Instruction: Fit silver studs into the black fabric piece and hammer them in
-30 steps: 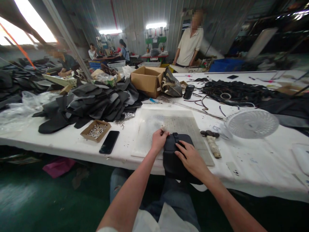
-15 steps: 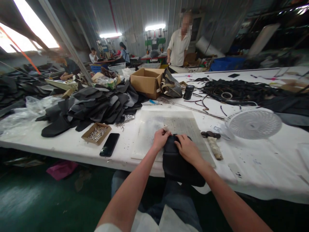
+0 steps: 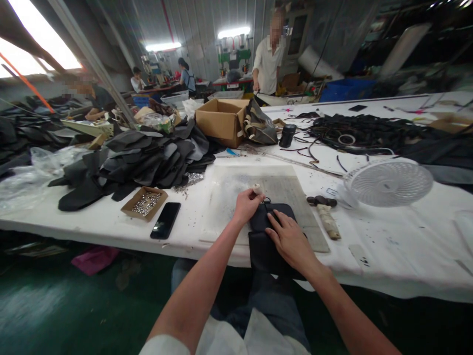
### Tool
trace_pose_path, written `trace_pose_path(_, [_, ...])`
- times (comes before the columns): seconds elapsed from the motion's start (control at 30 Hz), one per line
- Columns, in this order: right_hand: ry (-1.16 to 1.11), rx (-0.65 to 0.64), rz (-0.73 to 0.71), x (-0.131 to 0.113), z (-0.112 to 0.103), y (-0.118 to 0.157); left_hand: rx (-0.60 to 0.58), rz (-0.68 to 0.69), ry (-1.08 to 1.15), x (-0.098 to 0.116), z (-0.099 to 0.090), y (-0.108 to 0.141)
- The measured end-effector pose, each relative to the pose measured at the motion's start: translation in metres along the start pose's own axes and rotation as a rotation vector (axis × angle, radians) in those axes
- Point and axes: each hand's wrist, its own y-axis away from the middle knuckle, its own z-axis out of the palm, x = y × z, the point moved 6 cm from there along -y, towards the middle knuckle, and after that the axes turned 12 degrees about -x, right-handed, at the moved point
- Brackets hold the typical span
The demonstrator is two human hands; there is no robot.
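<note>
Black pouch (image 3: 275, 251) lies across near edge of pale board (image 3: 223, 212), overhanging near edge of white table (image 3: 107, 230). Left hand (image 3: 247, 206): fingertips bunched by pouch's far left corner, can't tell if gripping. Right hand (image 3: 290, 241): fingers extended, spread on pouch top, no grasp. 1 wrapped-handle tool (image 3: 328, 222) near board's right edge. 1 phone (image 3: 165, 220), 1 box of metal bits (image 3: 145, 203) left of board's left edge.

Black case (image 3: 260, 250) part-hidden by right hand (image 3: 291, 241), standing person's head (image 3: 277, 30) blurred, metal bits (image 3: 146, 202) too small to tell
</note>
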Motion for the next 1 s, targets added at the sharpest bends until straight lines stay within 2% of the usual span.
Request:
trace_pose_path(0.2, [0.037, 0.055, 0.05, -0.015, 0.009, 0.013, -0.097, -0.052, 0.048, -0.001, 0.009, -0.008])
trace_pose_path(0.37, [-0.007, 0.069, 0.072, -0.016, 0.004, 0.012, -0.069, -0.056, 0.04, -0.004, 0.014, -0.006])
trace_pose_path(0.6, [-0.033, 0.057, 0.095, -0.015, 0.005, 0.014, -0.111, -0.031, -0.052, 0.0, 0.027, -0.008])
trace_pose_path(0.83, [-0.006, 0.099, 0.09, -0.015, 0.004, 0.014, -0.09, -0.067, -0.08, 0.0, 0.022, -0.007])
trace_pose_path(1.0, [0.0, 0.107, 0.092, -0.014, 0.005, 0.015, -0.122, -0.038, -0.089, -0.002, 0.023, -0.005])
